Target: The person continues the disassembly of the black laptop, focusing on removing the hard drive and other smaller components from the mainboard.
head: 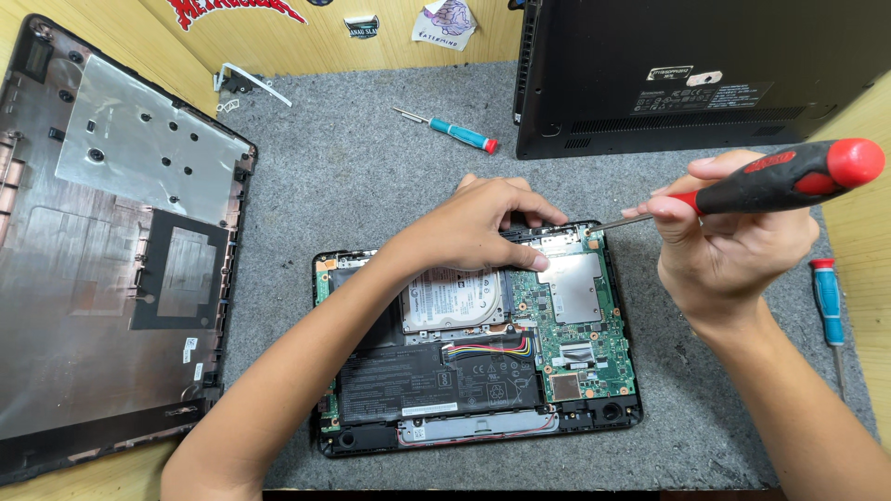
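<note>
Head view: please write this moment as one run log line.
left hand: resting on opened laptop top edge | right hand: holding red-black screwdriver, tip at top right corner | surface: grey mat

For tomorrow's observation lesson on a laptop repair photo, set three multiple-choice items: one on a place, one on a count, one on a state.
1. Where does the removed bottom cover lie?
A. left of the opened laptop
B. on top of it
C. right of it

2. How many blue-handled screwdrivers lie on the grey mat?
A. none
B. two
C. four

3. What is the right hand doing?
A. resting flat on the mat
B. gripping the red-and-black screwdriver
C. holding a cable

Answers:
1 A, the cover lies at the mat's left edge.
2 B, one at the back, one at the right.
3 B, its tip meets the laptop's upper right corner while the left hand steadies the top edge.
</note>
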